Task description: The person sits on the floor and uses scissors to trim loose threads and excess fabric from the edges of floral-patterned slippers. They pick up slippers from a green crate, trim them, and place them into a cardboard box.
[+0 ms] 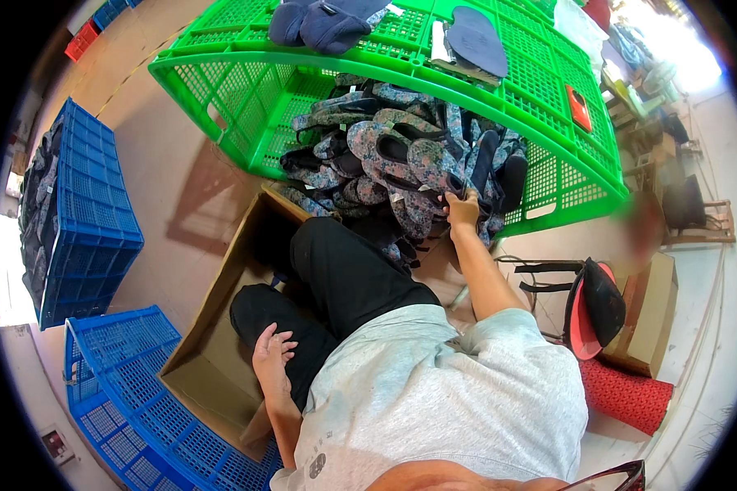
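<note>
My right hand (463, 211) reaches to the front of a pile of camouflage-patterned slippers (383, 151). Its fingers are closed on the edge of one slipper, partly hidden by the hand itself. The pile spills out of a green plastic crate (221, 106) that lies on its side with the opening facing me. My left hand (272, 358) rests by my thigh with its fingers apart and nothing in it. Just left of my legs stands an open cardboard box (213, 360), its inside mostly in shadow.
Navy slippers (319, 26), a dark blue sole (477, 39) and an orange phone (579, 108) lie on the crate's top. Blue crates (98, 213) stand at left. At right are a black-and-red padded item (595, 309) with straps, a carton (653, 315) and a red patterned roll (630, 399).
</note>
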